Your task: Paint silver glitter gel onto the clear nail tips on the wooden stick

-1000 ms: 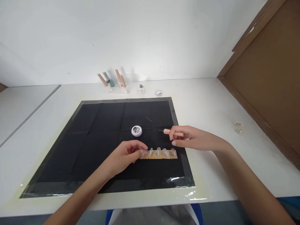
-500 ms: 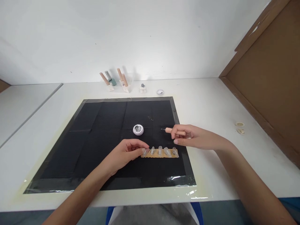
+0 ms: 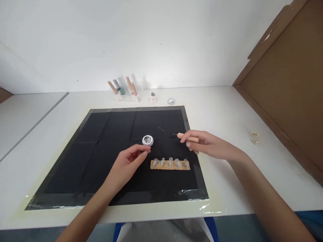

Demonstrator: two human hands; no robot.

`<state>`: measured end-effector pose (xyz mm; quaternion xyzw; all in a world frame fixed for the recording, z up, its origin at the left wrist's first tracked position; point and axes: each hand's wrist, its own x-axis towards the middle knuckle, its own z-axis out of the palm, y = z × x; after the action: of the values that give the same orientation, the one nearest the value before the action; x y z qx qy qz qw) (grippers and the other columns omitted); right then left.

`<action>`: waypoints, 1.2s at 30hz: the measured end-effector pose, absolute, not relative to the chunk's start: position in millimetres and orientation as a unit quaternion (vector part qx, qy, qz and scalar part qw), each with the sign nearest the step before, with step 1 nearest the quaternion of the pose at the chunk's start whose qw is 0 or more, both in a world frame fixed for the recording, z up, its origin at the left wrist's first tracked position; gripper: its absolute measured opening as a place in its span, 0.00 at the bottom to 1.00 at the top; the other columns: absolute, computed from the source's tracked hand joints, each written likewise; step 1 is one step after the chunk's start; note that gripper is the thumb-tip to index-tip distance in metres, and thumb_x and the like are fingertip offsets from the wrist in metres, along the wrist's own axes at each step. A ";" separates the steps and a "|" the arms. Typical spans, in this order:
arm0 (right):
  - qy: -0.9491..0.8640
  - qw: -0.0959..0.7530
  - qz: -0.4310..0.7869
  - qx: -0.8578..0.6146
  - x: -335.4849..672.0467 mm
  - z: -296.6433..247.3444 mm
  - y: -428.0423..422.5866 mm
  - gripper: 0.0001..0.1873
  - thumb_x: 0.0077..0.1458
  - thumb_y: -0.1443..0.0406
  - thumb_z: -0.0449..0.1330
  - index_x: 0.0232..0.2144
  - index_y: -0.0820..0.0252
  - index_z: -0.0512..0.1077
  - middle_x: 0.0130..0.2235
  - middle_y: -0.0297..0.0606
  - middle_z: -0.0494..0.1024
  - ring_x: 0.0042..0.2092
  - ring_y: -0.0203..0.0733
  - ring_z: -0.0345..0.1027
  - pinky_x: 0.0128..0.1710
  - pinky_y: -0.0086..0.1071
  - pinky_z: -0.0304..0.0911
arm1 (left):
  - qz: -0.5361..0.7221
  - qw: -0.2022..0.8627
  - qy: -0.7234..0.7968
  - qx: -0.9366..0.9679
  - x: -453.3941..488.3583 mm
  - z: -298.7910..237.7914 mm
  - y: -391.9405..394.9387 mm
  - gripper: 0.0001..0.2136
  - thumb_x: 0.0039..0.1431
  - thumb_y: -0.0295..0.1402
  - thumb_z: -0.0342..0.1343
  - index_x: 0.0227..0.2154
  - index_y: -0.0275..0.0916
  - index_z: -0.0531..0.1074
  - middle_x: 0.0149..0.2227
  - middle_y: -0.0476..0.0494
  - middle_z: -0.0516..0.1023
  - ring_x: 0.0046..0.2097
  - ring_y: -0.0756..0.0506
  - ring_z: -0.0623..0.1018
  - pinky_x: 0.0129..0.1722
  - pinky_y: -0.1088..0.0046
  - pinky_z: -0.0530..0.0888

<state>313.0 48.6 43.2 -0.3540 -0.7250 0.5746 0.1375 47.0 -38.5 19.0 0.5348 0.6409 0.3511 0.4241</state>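
Observation:
My right hand (image 3: 205, 143) grips the peach handle of a nail art brush (image 3: 191, 138) above the right side of the black mat. Its thin dark tip points left. Just below a small round white jar (image 3: 147, 143) with silvery contents, my left hand (image 3: 131, 159) hovers, thumb and fingers slightly apart and nothing visible between them. Near the mat's front lies a tan strip (image 3: 167, 167) carrying several clear nail tips (image 3: 171, 162), right of my left hand and apart from it. A silvery bit shows on the rightmost tip.
The black mat (image 3: 116, 126) is taped to a white table. Behind it stand nail polish bottles (image 3: 118, 95), a small square bottle (image 3: 152, 97) and a white lid (image 3: 171, 101). Two small cream pieces (image 3: 254, 134) lie at right, by a brown cardboard panel (image 3: 285, 77).
My left hand has left the leftmost nail tip on the strip and moved up and left toward the jar. My right hand keeps the brush nearly in place, its lower fingers shifted a little.

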 end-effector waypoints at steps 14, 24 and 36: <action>-0.720 0.301 0.535 -0.323 311.6 40.7 42.1 0.11 0.60 0.61 0.55 0.29 0.57 0.75 0.33 0.36 0.80 0.32 0.37 0.69 0.30 0.32 0.62 | 0.340 0.070 0.532 0.772 157.4 -28.7 -116.6 0.17 0.55 0.23 0.53 0.48 0.36 0.70 0.46 0.35 0.77 0.49 0.37 0.74 0.45 0.59 0.74; -0.781 0.208 0.507 -0.299 299.7 39.5 35.7 0.10 0.57 0.67 0.55 0.23 0.59 0.69 0.31 0.35 0.77 0.27 0.34 0.61 0.23 0.28 0.55 | 0.250 -0.001 0.537 0.806 163.3 -31.4 -111.3 0.21 0.59 0.29 0.49 0.55 0.28 0.64 0.54 0.31 0.73 0.57 0.36 0.70 0.51 0.55 0.70; -0.747 0.249 0.520 -0.330 294.0 31.1 38.0 0.11 0.58 0.66 0.56 0.24 0.60 0.67 0.29 0.35 0.79 0.25 0.32 0.56 0.22 0.27 0.54 | 0.245 0.007 0.568 0.786 164.0 -28.9 -111.7 0.18 0.63 0.33 0.48 0.55 0.36 0.66 0.56 0.42 0.73 0.58 0.42 0.69 0.54 0.61 0.66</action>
<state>294.0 38.0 31.1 -0.3296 -0.7473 0.5204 0.2493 164.0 -111.7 -28.9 0.7861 0.5676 0.2445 0.0069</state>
